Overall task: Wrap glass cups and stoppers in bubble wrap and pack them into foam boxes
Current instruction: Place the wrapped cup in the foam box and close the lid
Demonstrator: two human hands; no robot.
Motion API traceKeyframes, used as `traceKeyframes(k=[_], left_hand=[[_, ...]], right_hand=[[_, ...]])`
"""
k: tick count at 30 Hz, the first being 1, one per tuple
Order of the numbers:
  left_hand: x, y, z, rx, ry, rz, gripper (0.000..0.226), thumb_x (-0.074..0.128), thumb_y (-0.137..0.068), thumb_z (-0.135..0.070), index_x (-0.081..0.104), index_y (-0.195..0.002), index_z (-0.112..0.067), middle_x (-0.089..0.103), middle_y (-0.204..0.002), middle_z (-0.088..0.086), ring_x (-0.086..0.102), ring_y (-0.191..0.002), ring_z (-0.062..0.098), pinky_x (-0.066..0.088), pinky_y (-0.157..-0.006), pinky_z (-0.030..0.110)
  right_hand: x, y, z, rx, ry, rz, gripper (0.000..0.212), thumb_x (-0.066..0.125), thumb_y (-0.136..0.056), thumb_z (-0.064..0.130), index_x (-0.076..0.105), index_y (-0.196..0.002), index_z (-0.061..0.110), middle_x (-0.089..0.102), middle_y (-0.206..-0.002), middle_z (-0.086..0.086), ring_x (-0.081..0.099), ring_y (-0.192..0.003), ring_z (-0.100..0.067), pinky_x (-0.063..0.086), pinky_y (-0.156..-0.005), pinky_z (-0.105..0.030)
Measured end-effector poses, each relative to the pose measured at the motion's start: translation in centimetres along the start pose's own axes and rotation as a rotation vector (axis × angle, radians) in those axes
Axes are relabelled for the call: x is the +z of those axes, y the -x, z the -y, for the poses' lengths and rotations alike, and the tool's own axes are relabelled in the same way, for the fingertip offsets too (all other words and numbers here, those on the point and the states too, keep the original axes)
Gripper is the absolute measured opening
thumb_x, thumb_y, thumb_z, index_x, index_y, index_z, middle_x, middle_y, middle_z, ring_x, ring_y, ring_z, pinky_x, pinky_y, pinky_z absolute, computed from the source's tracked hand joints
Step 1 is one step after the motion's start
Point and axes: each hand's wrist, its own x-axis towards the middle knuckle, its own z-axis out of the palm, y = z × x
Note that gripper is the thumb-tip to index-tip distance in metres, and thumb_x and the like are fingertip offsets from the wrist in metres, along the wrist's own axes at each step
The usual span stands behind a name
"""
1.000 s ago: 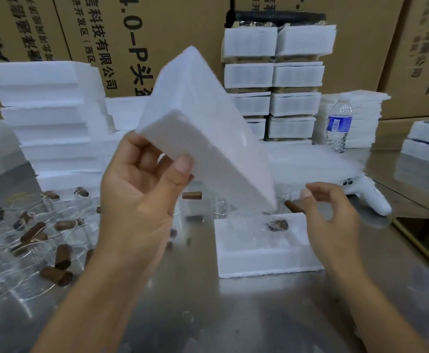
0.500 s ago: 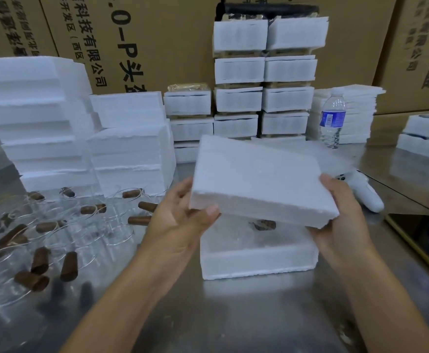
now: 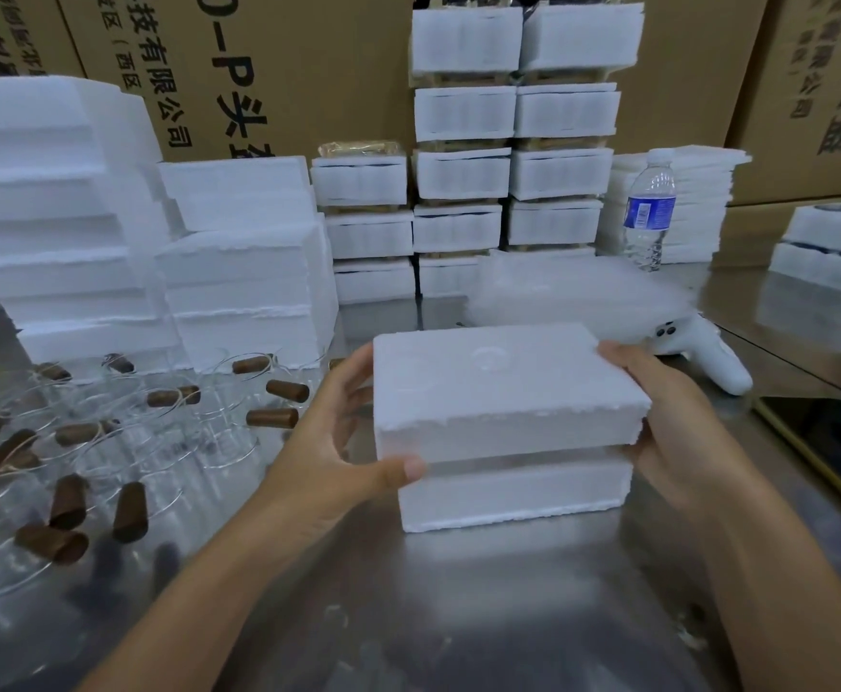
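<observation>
Both the left hand (image 3: 328,442) and the right hand (image 3: 668,422) grip the foam lid (image 3: 498,387) we seat on the foam box (image 3: 513,491); many glass cups (image 3: 228,392) and stoppers (image 3: 272,418) lie unwrapped on the surface (image 3: 408,616).

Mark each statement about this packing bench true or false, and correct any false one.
1. The left hand and the right hand both grip the white rectangular foam lid. True.
2. The lid is directly over the white foam box base. True.
3. The clear plastic water bottle with a blue label lies on its side. False: the bottle stands upright.
4. The brown cylindrical cork stoppers lie right of the box base. False: the stoppers lie left of it, among clear glass cups.
</observation>
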Motion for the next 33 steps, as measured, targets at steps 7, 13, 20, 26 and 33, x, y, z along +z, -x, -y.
traceKeyframes(k=[7,13,20,26,33], left_hand=[[0.2,-0.4,1.3,-0.027,-0.139,-0.013,0.093,0.087,-0.052,-0.047,0.038,-0.13,-0.057,0.046,-0.135,-0.031,0.04,-0.128,-0.006,0.034,-0.111,0.039],[0.2,-0.7,1.7,-0.052,-0.084,0.002,0.095,0.085,-0.049,-0.048,0.039,-0.132,-0.047,0.049,-0.134,-0.028,0.042,-0.128,-0.005,0.032,-0.113,0.038],[-0.3,-0.9,2.0,-0.088,-0.145,0.027,0.114,0.084,-0.044,-0.054,0.021,-0.139,-0.056,0.04,-0.137,-0.028,0.038,-0.126,-0.011,0.031,-0.112,0.03],[-0.5,-1.1,1.6,-0.045,-0.295,0.133,0.104,0.076,-0.052,-0.065,0.004,-0.126,-0.078,0.029,-0.139,-0.029,0.032,-0.125,-0.013,0.031,-0.106,0.03],[-2.7,-1.0,0.8,-0.077,-0.197,0.207,0.089,0.083,-0.048,-0.056,0.035,-0.122,-0.067,0.043,-0.134,-0.021,0.045,-0.124,0.002,0.041,-0.106,0.037]], right_hand=[[0.6,0.2,-0.2,-0.001,-0.052,-0.085,0.023,0.062,-0.085,0.03,0.071,-0.102,0.017,0.071,-0.106,-0.006,0.065,-0.103,-0.027,0.048,-0.091,-0.043],[0.9,0.3,-0.7,0.053,-0.06,-0.041,0.015,0.057,-0.088,0.03,0.069,-0.089,0.021,0.069,-0.078,0.003,0.065,-0.075,-0.016,0.045,-0.068,-0.032],[0.6,0.1,-1.0,0.071,-0.106,0.03,0.034,0.051,-0.09,0.025,0.074,-0.065,0.026,0.067,-0.065,0.006,0.064,-0.06,-0.01,0.043,-0.061,-0.03],[0.7,-0.1,-1.2,0.073,-0.128,0.026,0.042,0.053,-0.09,0.026,0.068,-0.051,0.027,0.06,-0.056,0.009,0.059,-0.053,-0.008,0.041,-0.054,-0.026],[1.0,-0.1,-2.2,0.048,-0.066,0.067,0.023,0.055,-0.09,0.029,0.071,-0.075,0.022,0.069,-0.07,0.002,0.065,-0.062,-0.013,0.049,-0.052,-0.023]])
